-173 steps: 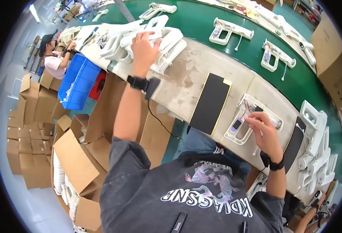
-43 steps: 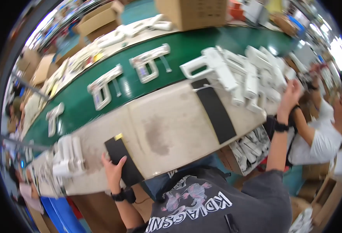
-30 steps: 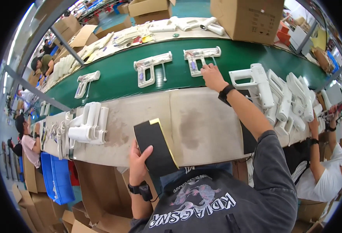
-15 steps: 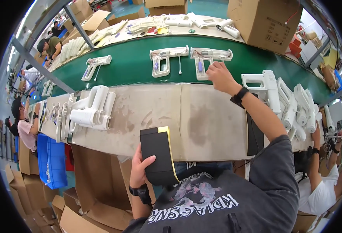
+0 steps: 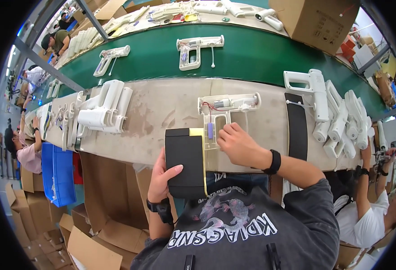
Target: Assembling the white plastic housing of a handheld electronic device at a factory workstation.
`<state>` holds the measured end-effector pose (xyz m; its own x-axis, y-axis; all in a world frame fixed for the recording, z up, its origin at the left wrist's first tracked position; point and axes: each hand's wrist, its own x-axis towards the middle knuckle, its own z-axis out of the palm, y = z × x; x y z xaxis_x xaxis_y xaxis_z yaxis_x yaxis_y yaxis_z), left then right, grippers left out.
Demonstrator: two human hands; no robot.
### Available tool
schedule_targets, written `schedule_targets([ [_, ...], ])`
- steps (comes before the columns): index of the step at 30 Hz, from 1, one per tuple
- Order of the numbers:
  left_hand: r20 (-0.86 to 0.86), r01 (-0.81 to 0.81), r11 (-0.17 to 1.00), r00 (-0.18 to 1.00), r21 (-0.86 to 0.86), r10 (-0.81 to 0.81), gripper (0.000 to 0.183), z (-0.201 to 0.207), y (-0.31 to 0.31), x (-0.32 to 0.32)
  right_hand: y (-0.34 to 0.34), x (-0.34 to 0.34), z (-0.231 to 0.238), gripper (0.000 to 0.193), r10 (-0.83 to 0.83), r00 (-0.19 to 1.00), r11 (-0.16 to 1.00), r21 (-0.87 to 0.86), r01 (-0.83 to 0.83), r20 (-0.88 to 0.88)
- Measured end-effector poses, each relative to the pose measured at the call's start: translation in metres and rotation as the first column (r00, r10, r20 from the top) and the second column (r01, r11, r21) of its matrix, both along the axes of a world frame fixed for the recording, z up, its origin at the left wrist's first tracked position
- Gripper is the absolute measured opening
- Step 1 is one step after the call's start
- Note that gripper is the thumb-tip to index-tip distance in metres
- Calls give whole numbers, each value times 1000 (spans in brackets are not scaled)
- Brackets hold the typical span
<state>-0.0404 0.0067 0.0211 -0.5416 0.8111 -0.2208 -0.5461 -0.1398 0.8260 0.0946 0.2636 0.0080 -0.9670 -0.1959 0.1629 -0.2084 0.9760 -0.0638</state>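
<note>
My left hand (image 5: 161,177) grips a thick black pad (image 5: 184,157) with a yellow edge, upright at the bench's near edge, thumb across its face. The fingers of my right hand (image 5: 242,146) are closed on the grip of an open white pistol-shaped plastic housing (image 5: 247,102) over the bench. Inside this housing show a motor, red wires and a purple cylindrical cell (image 5: 210,130). Its grip end is close to the pad's yellow edge. My right fingertips are partly hidden from view.
Two more open housings lie on the green conveyor belt, one centre (image 5: 190,54) and one left (image 5: 110,60). White shells (image 5: 103,112) are stacked at left; closed white bodies (image 5: 317,94) pile up at right beside a black strip (image 5: 297,128). Co-workers sit on both sides.
My right hand has brought one open housing from the conveyor toward me, over the bench, close to the pad. My left hand still holds the pad.
</note>
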Motion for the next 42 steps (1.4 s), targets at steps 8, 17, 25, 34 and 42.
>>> schedule_targets([
  [8, 10, -134, 991, 991, -20, 134, 51, -7, 12, 5, -38, 29, -19, 20, -86, 995, 979, -179, 95, 58],
  [17, -354, 163, 973, 911, -164, -212, 47, -4, 19, 14, -19, 19, 45, 21, -315, 942, 691, -709, 143, -117],
  [25, -611, 291, 888, 646, -356, -457, 49, 11, 3, 14, -8, 10, 22, 27, 186, 918, -21, -933, 360, 351],
  [34, -361, 384, 894, 819, -233, -446, 51, 4, -21, 13, 49, 0, 7, 27, -349, 932, 541, -791, 286, 98],
  [42, -353, -101, 991, 933, -92, 62, 74, 0, -2, -11, 78, -2, 1, 24, -546, 837, 569, -745, 347, -28],
])
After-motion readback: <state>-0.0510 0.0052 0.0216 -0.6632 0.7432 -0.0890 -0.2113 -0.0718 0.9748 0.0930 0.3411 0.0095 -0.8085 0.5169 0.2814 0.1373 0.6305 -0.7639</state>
